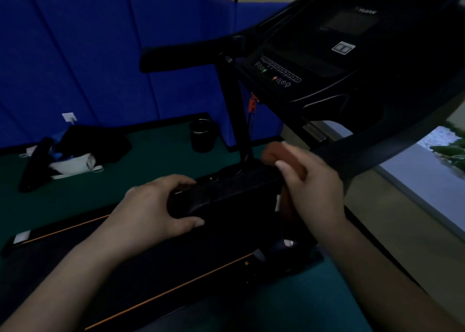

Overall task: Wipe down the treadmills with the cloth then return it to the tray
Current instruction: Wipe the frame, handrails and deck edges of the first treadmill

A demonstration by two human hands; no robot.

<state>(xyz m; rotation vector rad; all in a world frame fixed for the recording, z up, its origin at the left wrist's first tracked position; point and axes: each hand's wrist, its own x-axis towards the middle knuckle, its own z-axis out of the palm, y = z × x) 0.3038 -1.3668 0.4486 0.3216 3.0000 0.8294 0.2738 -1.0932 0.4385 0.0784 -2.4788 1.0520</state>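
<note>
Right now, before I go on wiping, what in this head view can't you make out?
- cloth: mostly hidden under the right hand, motion-blurred.
- tray: nowhere in this view.
- left hand fingertips: curled behind the motor cover.
- console button labels: too small and dark.
- treadmill deck: dim, cut off by the bottom edge.
- pile by the wall: too dark to identify.

the treadmill (226, 195) looks like smooth, slightly glossy black plastic; the brown cloth (289, 155) looks soft and matt.

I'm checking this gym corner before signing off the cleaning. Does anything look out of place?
A heap of dark and white clothes or bags lies loose on the green floor by the blue wall padding. Nothing on the treadmill looks damaged or spilled.
</note>
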